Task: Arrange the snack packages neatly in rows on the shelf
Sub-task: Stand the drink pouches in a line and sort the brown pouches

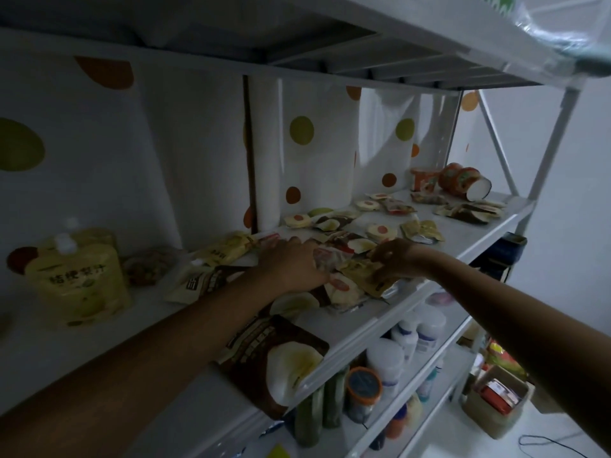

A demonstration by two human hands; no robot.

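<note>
A large dark-brown pouch [274,355] printed with a pale round picture lies at the front edge of the white metal shelf [479,229]. Just beyond the pouch, the left hand [291,266] reaches palm down, its fingers curled over a small clear crinkled packet [325,259]. Beyond and right of the pouch, the right hand [395,259] pinches a flat golden-yellow foil packet [360,276] in bent fingers. Farther past the pouch, small flat snack packets [380,231] lie scattered. Farthest from it are orange-red printed cups [459,180], one tipped over.
</note>
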